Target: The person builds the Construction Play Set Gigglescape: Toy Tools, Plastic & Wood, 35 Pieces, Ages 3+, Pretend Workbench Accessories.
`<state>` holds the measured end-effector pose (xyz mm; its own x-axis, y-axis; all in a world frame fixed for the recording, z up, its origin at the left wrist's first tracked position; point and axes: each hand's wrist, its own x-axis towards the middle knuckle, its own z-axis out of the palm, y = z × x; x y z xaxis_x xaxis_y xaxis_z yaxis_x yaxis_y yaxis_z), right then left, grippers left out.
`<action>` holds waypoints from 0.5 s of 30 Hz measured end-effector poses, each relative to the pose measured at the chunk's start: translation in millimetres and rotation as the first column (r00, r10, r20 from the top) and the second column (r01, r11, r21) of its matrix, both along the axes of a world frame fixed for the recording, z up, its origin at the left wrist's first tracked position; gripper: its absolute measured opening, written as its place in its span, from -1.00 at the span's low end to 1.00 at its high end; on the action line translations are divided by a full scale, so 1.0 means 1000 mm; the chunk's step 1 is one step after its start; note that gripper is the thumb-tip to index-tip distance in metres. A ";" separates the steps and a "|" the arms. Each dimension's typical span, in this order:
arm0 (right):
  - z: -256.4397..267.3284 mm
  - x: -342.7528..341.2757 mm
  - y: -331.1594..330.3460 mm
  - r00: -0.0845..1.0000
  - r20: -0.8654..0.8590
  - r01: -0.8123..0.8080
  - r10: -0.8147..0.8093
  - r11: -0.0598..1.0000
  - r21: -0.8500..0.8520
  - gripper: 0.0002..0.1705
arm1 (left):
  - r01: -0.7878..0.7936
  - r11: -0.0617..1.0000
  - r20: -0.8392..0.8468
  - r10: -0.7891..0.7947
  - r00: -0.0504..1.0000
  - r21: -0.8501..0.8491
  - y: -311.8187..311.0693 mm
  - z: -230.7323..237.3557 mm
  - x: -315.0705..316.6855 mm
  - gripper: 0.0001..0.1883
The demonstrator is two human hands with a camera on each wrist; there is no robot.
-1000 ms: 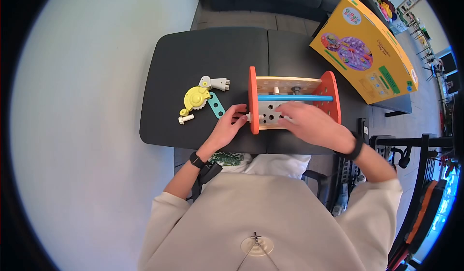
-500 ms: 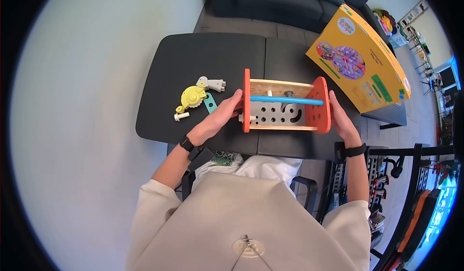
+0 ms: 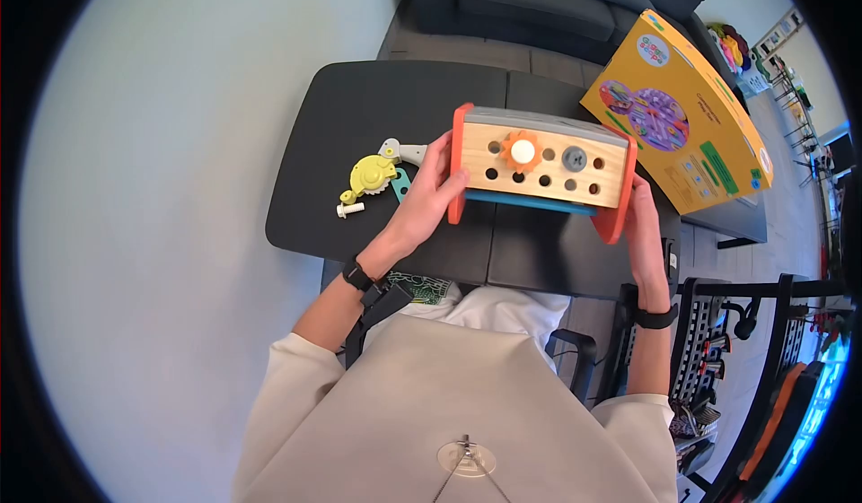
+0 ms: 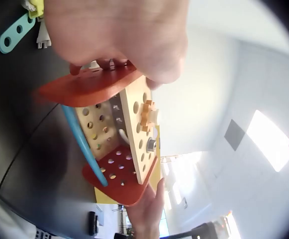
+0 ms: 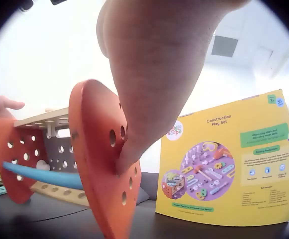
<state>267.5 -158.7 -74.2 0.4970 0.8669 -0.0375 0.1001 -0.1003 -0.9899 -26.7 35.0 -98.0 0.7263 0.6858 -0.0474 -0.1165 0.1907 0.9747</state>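
Toy bench [image 3: 557, 169] tipped up over table [image 3: 359, 99], right of its middle. Looks partly built: orange gear [image 3: 507, 153] w/ white peg [image 3: 523, 151] + grey screw [image 3: 574, 158] already in wood face; blue bar [image 3: 530, 202] in place too. L hand [image 3: 422, 202] pinches L red panel [image 3: 458, 135], thumb over edge; R hand [image 3: 642, 225] against outer side of R red panel [image 3: 613, 222], finger curl can't tell. Not fitted: yellow toy tool [image 3: 370, 175], teal strip [image 3: 401, 186], white bolt [image 3: 351, 209], all loose on table's L side. Yellow box [image 3: 673, 99] at table's far R corner.

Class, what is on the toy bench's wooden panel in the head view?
An orange gear with a white centre, plus a grey screw. The wooden panel beneath them is covered, so unseen.
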 end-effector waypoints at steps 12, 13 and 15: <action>-0.078 -0.026 -0.007 0.999 -0.028 0.025 -0.024 1.000 0.011 -0.62 | -0.115 0.841 -0.106 0.200 0.974 0.529 -0.026 -0.076 -0.019 -0.27; -0.081 -0.028 -0.008 0.999 -0.013 0.031 -0.031 0.999 0.021 -0.63 | -0.102 0.846 -0.115 0.189 0.975 0.523 -0.027 -0.074 -0.022 -0.28; -0.083 -0.034 -0.011 0.999 -0.007 0.041 -0.041 0.999 -0.018 -0.64 | -0.052 0.835 -0.173 0.174 0.969 0.548 -0.026 -0.067 -0.033 -0.28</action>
